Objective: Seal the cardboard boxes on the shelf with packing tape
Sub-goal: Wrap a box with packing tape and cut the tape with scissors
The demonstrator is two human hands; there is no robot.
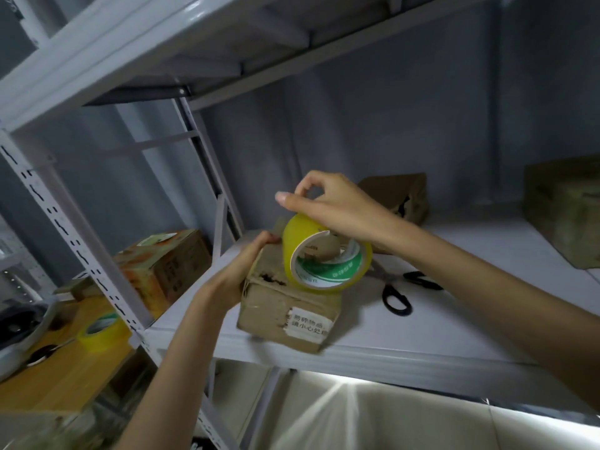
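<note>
I am standing in a storeroom or packing room, by the look of it; in front of me is a grey-white metal rack (74,241) with slotted uprights and flat boards; worn cardboard boxes (289,306) sit here and there on its shelf (454,323), one bearing a white printed label (308,324); black-handled scissors (397,295) lie on the board; to my left a wooden table (61,362) holds a roll of yellow tape (100,331); the wall (389,118) behind is bare and grey

Left hand (242,271) curls round something with its arm reaching up, while right hand (328,206) arches above, fingers pinching.
</note>
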